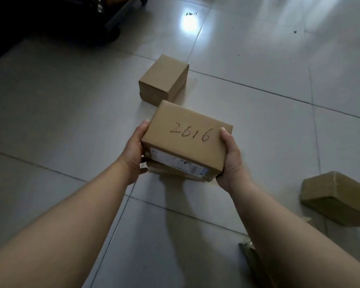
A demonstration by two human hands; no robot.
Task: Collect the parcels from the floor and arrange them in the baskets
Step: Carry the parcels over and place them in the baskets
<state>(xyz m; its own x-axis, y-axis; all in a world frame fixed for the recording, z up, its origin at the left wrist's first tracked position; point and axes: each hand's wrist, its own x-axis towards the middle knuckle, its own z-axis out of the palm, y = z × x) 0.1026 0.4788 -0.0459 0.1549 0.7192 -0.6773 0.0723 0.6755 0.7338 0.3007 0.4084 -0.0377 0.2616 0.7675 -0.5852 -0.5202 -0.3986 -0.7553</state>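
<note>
A brown cardboard parcel (187,140) with "2616" handwritten on top and a white label on its near side is held above the tiled floor. My left hand (134,154) grips its left end, thumb on the top edge. My right hand (232,159) grips its right end the same way. Under the parcel, part of another brown parcel (154,168) shows near my left fingers. A smaller plain cardboard box (164,80) stands on the floor just beyond. No basket is in view.
A taped brown parcel (337,198) lies on the floor at the right edge. A dark flat packet (249,256) pokes out beside my right forearm. Dark wheeled equipment (75,19) fills the top left corner. Pale floor tiles (268,48) spread around.
</note>
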